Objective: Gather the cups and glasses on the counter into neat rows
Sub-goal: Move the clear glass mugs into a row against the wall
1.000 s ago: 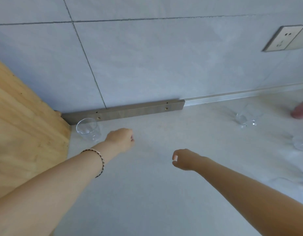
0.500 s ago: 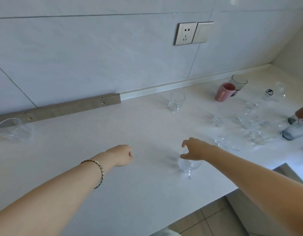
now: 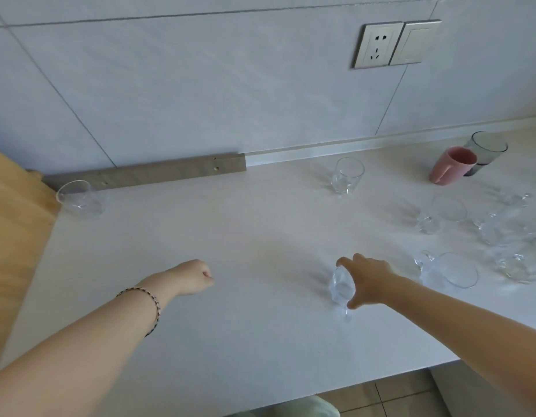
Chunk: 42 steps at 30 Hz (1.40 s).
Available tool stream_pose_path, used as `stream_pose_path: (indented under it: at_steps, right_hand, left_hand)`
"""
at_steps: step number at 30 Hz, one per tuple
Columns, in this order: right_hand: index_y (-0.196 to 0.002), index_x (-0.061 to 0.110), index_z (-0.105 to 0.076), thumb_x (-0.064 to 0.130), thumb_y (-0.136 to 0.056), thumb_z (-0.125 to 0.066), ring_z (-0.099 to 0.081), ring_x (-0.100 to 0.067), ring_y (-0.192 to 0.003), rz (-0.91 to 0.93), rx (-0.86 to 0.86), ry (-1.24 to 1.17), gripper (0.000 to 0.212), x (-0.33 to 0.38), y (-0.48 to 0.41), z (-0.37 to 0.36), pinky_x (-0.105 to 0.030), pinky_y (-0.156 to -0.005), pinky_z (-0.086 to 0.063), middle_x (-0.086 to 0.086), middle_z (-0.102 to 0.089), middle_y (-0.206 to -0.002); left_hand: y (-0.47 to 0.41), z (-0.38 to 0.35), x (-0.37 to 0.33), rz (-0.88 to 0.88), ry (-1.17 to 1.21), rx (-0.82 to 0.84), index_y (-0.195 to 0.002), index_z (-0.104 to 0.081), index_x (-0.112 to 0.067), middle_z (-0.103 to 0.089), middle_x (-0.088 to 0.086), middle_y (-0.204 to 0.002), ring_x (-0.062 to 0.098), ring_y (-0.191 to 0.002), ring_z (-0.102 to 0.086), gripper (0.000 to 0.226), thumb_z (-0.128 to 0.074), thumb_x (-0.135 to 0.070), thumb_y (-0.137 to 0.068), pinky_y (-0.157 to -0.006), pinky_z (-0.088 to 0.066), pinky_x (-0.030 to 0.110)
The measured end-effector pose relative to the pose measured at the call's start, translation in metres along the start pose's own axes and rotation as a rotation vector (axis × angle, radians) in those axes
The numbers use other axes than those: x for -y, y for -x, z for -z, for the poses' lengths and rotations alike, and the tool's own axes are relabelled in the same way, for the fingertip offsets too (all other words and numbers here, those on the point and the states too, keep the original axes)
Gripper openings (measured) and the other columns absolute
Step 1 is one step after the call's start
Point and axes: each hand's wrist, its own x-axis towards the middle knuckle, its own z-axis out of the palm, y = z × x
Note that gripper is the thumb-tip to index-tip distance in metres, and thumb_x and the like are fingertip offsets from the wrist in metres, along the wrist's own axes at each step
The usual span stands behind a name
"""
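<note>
Right hand (image 3: 366,278) is grasping a small stemmed glass (image 3: 340,285) at the front-centre of the desk (image 3: 230,326) | left hand (image 3: 194,276) is hovering clenched, empty | progress: early, judging by layout; no rows are forming, with a lone glass (image 3: 80,200) far left and a pink cup (image 3: 452,165) and others scattered right.

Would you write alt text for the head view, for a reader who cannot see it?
The right hand grips a small clear glass at a pale counter; the left hand is curled, empty. Other glasses and a pink mug are scattered across it.
</note>
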Motion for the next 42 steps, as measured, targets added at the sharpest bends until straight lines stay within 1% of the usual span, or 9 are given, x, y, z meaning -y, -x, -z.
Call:
stream_pose_path:
  at_steps: [5, 12, 16, 19, 23, 32, 37, 39, 42]
  right_hand:
    - [-0.139, 0.031, -0.030, 0.047, -0.067, -0.073, -0.057, -0.020, -0.110, 0.020, -0.048, -0.022, 0.085, 0.059, -0.025, 0.029, -0.027, -0.083, -0.041, 0.001, -0.047, -0.126]
    - [-0.138, 0.031, -0.032, 0.047, -0.067, -0.074, -0.057, -0.021, -0.110, 0.113, -0.088, -0.172, 0.084, 0.203, -0.087, 0.091, -0.030, -0.088, -0.043, -0.001, -0.048, -0.125]
    - [-0.142, 0.028, -0.030, 0.046, -0.068, -0.076, -0.053, -0.023, -0.119, 0.162, -0.124, -0.229, 0.088, 0.290, -0.136, 0.126, -0.034, -0.097, -0.043, -0.004, -0.046, -0.132]
    - [-0.143, 0.027, -0.028, 0.046, -0.069, -0.076, -0.054, -0.025, -0.118, 0.177, -0.160, -0.231, 0.091, 0.344, -0.170, 0.147, -0.033, -0.095, -0.045, -0.006, -0.044, -0.135]
    - [-0.142, 0.024, -0.029, 0.045, -0.069, -0.076, -0.055, -0.026, -0.117, 0.156, -0.197, -0.244, 0.090, 0.393, -0.209, 0.169, -0.034, -0.091, -0.047, -0.007, -0.044, -0.136]
    - [-0.141, 0.016, -0.030, 0.044, -0.075, -0.074, -0.047, -0.029, -0.126, 0.083, -0.272, -0.364, 0.084, 0.436, -0.245, 0.174, -0.036, -0.090, -0.048, -0.010, -0.043, -0.137]
    - [-0.149, 0.007, -0.010, 0.047, -0.078, -0.070, -0.040, -0.029, -0.134, 0.098, -0.222, -0.369, 0.102, 0.425, -0.235, 0.161, -0.039, -0.103, -0.042, -0.013, -0.034, -0.147]
    - [-0.147, 0.006, -0.016, 0.039, -0.080, -0.071, -0.045, -0.029, -0.130, 0.122, -0.155, -0.327, 0.092, 0.409, -0.226, 0.149, -0.039, -0.102, -0.043, -0.013, -0.038, -0.144]
    - [-0.139, 0.013, -0.036, 0.030, -0.086, -0.063, -0.050, -0.025, -0.124, 0.142, -0.029, -0.245, 0.062, 0.367, -0.208, 0.129, -0.035, -0.099, -0.043, -0.008, -0.048, -0.137]
  left_hand:
    - [0.012, 0.036, 0.066, 0.134, 0.115, -0.069, -0.078, -0.053, -0.013, -0.060, 0.012, -0.082, 0.022, -0.071, -0.051, 0.015, -0.045, -0.019, -0.089, -0.058, -0.035, 0.024]
    - [0.012, 0.091, 0.170, 0.225, 0.174, -0.101, -0.073, -0.052, -0.011, -0.057, 0.014, -0.079, 0.025, -0.072, -0.049, 0.019, -0.045, -0.019, -0.087, -0.055, -0.032, 0.024]
    - [0.001, 0.120, 0.217, 0.222, 0.199, -0.136, -0.062, -0.042, -0.014, -0.046, 0.008, -0.064, 0.022, -0.063, -0.041, 0.025, -0.043, -0.017, -0.086, -0.054, -0.026, 0.026]
    - [-0.011, 0.132, 0.246, 0.225, 0.197, -0.150, -0.053, -0.027, -0.018, -0.027, 0.002, -0.054, 0.019, -0.051, -0.026, 0.035, -0.043, -0.015, -0.084, -0.051, -0.016, 0.027]
    - [-0.030, 0.143, 0.270, 0.231, 0.202, -0.156, -0.054, -0.021, -0.020, -0.021, -0.001, -0.053, 0.017, -0.048, -0.018, 0.035, -0.042, -0.014, -0.082, -0.050, -0.012, 0.027]
    - [-0.054, 0.143, 0.289, 0.188, 0.264, -0.112, -0.059, -0.029, -0.020, -0.028, -0.001, -0.059, 0.016, -0.051, -0.024, 0.029, -0.044, -0.017, -0.084, -0.051, -0.016, 0.026]
    - [-0.051, 0.140, 0.283, 0.177, 0.267, -0.080, -0.058, -0.030, -0.023, -0.029, -0.001, -0.060, 0.015, -0.052, -0.026, 0.031, -0.043, -0.017, -0.086, -0.050, -0.017, 0.026]
    - [-0.048, 0.139, 0.274, 0.163, 0.250, -0.073, -0.059, -0.030, -0.023, -0.029, -0.001, -0.061, 0.014, -0.052, -0.025, 0.031, -0.043, -0.018, -0.086, -0.051, -0.017, 0.026]
    - [-0.041, 0.135, 0.248, 0.127, 0.209, -0.065, -0.059, -0.030, -0.024, -0.028, -0.003, -0.061, 0.013, -0.050, -0.025, 0.031, -0.043, -0.020, -0.087, -0.050, -0.018, 0.025]
